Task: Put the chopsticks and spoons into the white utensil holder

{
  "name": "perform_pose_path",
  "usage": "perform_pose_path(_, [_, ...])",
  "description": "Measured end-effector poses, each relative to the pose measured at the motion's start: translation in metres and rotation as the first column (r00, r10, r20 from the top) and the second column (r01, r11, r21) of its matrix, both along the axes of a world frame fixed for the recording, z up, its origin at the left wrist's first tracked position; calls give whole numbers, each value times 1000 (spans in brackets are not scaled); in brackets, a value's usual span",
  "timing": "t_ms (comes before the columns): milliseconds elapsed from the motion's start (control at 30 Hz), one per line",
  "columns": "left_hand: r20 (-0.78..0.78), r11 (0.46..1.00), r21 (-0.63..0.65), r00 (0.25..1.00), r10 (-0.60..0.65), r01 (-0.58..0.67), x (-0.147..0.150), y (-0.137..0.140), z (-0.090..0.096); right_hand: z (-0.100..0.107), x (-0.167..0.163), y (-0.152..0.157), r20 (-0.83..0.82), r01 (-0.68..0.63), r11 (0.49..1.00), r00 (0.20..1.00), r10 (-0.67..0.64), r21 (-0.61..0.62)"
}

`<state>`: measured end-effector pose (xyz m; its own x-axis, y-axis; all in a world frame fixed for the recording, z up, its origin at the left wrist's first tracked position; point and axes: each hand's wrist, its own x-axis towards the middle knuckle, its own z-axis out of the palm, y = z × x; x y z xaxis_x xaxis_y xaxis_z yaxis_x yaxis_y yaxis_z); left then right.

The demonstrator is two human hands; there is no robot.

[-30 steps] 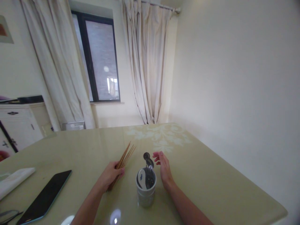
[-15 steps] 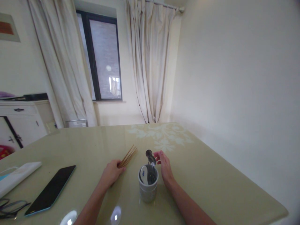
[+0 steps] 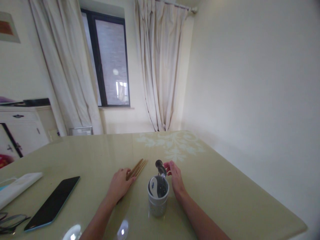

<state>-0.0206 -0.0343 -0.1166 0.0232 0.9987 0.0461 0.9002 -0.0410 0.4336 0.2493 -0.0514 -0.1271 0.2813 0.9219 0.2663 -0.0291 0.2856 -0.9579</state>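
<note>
A grey-white cup (image 3: 158,204) stands upright on the table. In it are a white ceramic spoon (image 3: 153,187) with a blue mark and two metal spoons (image 3: 162,171), bowls up. My left hand (image 3: 121,182), left of the cup, is closed around a bundle of thin wooden chopsticks (image 3: 137,169). Their tips point away and to the right, low over the table. At the cup's right side is my right hand (image 3: 175,176), its fingers loosely curved and apart. The fingertips come close to the metal spoons; whether they touch, I cannot tell.
On the left of the table (image 3: 225,196) lie a dark-screened phone (image 3: 53,202), a white slab-like object (image 3: 21,186) and eyeglasses (image 3: 13,222). A wall (image 3: 250,100) runs along the table's right edge. Curtains (image 3: 162,66) hang beyond the far edge.
The chopsticks in my left hand have tipped lower, and that hand has turned slightly over them. My right hand and the cup stay where they were.
</note>
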Motion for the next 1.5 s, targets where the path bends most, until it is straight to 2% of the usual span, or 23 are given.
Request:
perform_pose_path(133, [0, 998, 48, 999, -50, 50, -1, 2, -7, 1, 0, -1, -4, 2, 1000, 1000, -2, -2])
perform_pose_path(300, [36, 968, 129, 974, -223, 216, -3, 4, -13, 3, 1, -3, 0, -7, 1000, 1000, 7, -5])
perform_pose_path(367, [36, 959, 136, 966, -254, 248, -3, 5, -13, 3, 1, -3, 3, -7, 1000, 1000, 7, -3])
perform_pose_path(500, [10, 954, 170, 968, -251, 246, -2, 6, -13, 3, 1, -3, 7, -9, 1000, 1000, 9, -1])
perform_pose_path(700, [-111, 956, 173, 969, -221, 238, -3, 4, -17, 3, 1, -4, 18, -19, 1000, 1000, 19, 2])
perform_pose_path(867, [-91, 941, 212, 964, -250, 264, 2, 0, -27, 4, 2, -5, 25, -16, 1000, 1000, 16, 6])
perform_pose_path(1033, [-105, 921, 154, 933, -344, 357, 5, 4, -43, 2, 1, -4, 22, -10, 1000, 1000, 9, 5])
perform_pose_path(1200, [-65, 921, 164, 936, -347, 353, 2, 12, -54, 0, 0, -3, 24, -3, 1000, 1000, 3, 7])
perform_pose_path(1333, [-35, 926, 164, 940, -338, 339, 2, 12, -58, 0, 1, -4, 31, -4, 1000, 1000, 3, 6])
perform_pose_path(1500, [-81, 923, 138, 933, -352, 360, 5, 10, -55, 0, 1, -5, 39, -10, 1000, 999, 10, 1])
